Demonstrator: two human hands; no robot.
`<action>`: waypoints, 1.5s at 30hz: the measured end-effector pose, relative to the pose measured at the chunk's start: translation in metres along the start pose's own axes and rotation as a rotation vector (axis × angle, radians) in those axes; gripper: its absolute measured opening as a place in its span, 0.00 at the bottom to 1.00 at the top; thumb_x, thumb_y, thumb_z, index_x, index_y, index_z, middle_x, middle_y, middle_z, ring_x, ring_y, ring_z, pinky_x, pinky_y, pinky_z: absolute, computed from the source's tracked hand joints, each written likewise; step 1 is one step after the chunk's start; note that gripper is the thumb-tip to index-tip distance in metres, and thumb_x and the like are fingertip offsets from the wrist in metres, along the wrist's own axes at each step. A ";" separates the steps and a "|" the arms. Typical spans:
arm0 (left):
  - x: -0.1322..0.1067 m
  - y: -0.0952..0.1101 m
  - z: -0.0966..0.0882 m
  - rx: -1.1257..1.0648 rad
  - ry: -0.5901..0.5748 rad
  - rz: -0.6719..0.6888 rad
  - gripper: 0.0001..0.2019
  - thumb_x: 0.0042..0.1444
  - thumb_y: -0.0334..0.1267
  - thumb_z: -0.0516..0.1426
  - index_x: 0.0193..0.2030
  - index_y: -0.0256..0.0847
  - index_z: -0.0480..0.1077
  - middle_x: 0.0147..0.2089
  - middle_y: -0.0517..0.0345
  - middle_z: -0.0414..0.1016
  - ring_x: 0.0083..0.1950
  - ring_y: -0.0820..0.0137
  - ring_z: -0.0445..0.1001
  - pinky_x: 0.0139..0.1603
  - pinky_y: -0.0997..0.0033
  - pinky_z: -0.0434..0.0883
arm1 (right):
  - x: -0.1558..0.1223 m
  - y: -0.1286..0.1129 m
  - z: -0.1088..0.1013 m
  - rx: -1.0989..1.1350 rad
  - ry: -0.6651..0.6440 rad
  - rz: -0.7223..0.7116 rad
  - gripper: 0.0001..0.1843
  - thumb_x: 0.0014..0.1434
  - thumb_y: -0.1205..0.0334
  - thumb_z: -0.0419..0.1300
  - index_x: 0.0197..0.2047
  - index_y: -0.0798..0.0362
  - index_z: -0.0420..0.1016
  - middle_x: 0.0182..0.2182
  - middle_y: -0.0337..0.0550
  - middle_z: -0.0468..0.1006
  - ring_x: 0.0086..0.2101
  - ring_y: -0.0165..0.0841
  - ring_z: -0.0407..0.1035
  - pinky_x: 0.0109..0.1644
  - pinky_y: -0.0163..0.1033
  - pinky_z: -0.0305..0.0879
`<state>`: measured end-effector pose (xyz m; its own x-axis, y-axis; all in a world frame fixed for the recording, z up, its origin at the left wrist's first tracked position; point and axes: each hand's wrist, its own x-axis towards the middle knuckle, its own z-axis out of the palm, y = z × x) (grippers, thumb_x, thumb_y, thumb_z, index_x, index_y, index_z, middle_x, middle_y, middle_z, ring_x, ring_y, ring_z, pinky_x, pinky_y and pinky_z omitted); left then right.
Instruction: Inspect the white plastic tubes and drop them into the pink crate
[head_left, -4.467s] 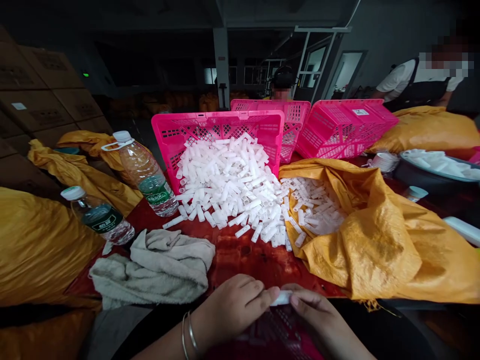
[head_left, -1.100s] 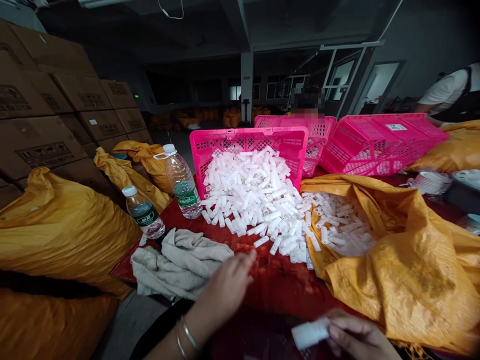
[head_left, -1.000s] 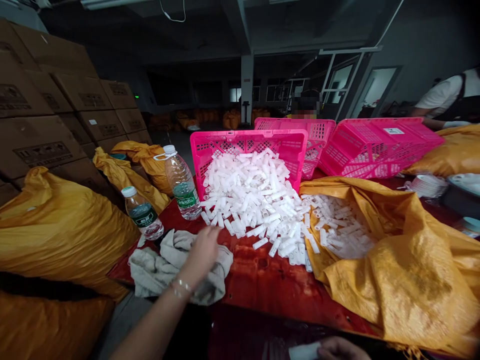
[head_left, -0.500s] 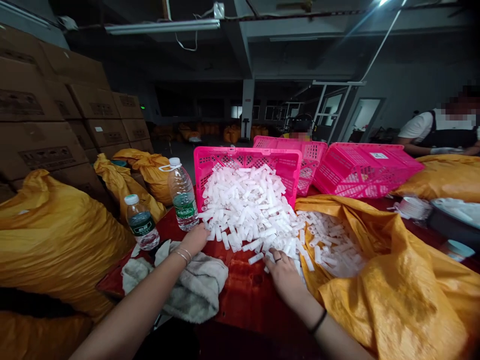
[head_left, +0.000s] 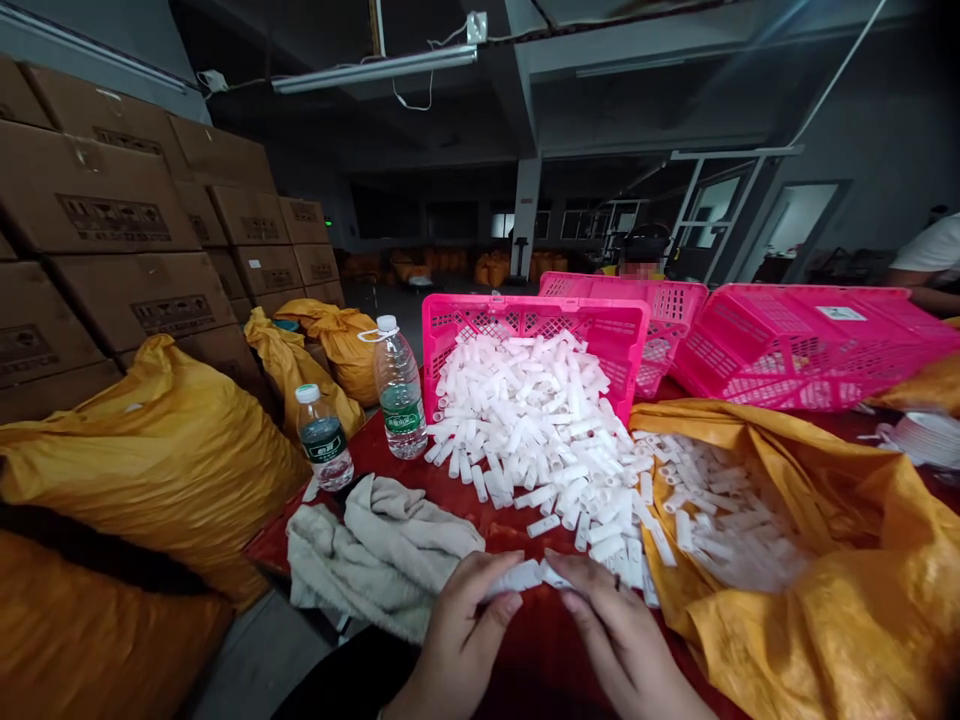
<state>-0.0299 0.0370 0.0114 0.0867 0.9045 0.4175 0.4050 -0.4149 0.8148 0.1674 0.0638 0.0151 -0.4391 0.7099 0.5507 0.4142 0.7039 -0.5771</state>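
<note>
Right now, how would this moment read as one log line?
left hand: holds white tube | right hand: holds second tube | nearby: tube pile, pink basket, pale towel

Two white tubes (head_left: 519, 577), held, ends close together

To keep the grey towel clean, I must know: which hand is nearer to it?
Left. The left hand is by the right edge of the grey towel; the right hand is farther to the right.
</note>
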 end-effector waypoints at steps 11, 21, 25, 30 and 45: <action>-0.001 0.009 0.003 0.511 -0.032 0.529 0.24 0.60 0.26 0.51 0.63 0.40 0.59 0.45 0.48 0.75 0.47 0.66 0.73 0.48 0.70 0.73 | 0.006 -0.008 -0.003 0.997 0.265 0.695 0.24 0.48 0.53 0.69 0.30 0.49 0.54 0.21 0.28 0.71 0.11 0.20 0.57 0.11 0.23 0.53; -0.002 0.014 0.007 -0.321 -0.301 -0.402 0.21 0.60 0.53 0.49 0.50 0.41 0.70 0.25 0.58 0.72 0.18 0.75 0.66 0.17 0.76 0.67 | 0.001 -0.017 -0.036 0.556 -0.036 0.231 0.18 0.62 0.48 0.53 0.44 0.49 0.78 0.44 0.50 0.78 0.52 0.40 0.67 0.55 0.49 0.65; -0.011 0.022 0.016 -0.469 -0.495 -0.655 0.31 0.62 0.58 0.37 0.43 0.37 0.72 0.14 0.71 0.52 0.10 0.80 0.46 0.09 0.80 0.53 | 0.006 -0.022 -0.038 0.525 -0.211 0.206 0.22 0.64 0.47 0.50 0.33 0.51 0.80 0.30 0.46 0.79 0.53 0.40 0.65 0.55 0.47 0.64; -0.012 0.006 0.012 0.073 -0.406 0.040 0.18 0.60 0.42 0.53 0.57 0.48 0.67 0.41 0.50 0.76 0.41 0.63 0.74 0.46 0.62 0.72 | -0.010 -0.018 -0.033 0.651 -0.081 0.495 0.17 0.61 0.52 0.56 0.30 0.53 0.79 0.41 0.48 0.77 0.42 0.36 0.72 0.47 0.40 0.68; 0.151 -0.121 -0.016 0.768 -0.380 0.100 0.14 0.53 0.23 0.50 0.36 0.41 0.75 0.47 0.49 0.69 0.51 0.57 0.66 0.55 0.53 0.63 | -0.098 0.044 -0.011 -0.231 -0.072 0.634 0.10 0.61 0.65 0.50 0.35 0.52 0.72 0.29 0.44 0.80 0.30 0.36 0.75 0.34 0.35 0.68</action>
<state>-0.0804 0.2223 -0.0175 0.3977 0.8958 0.1986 0.8707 -0.4367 0.2263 0.2370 0.0253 -0.0574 -0.1035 0.9894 0.1019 0.7655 0.1447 -0.6269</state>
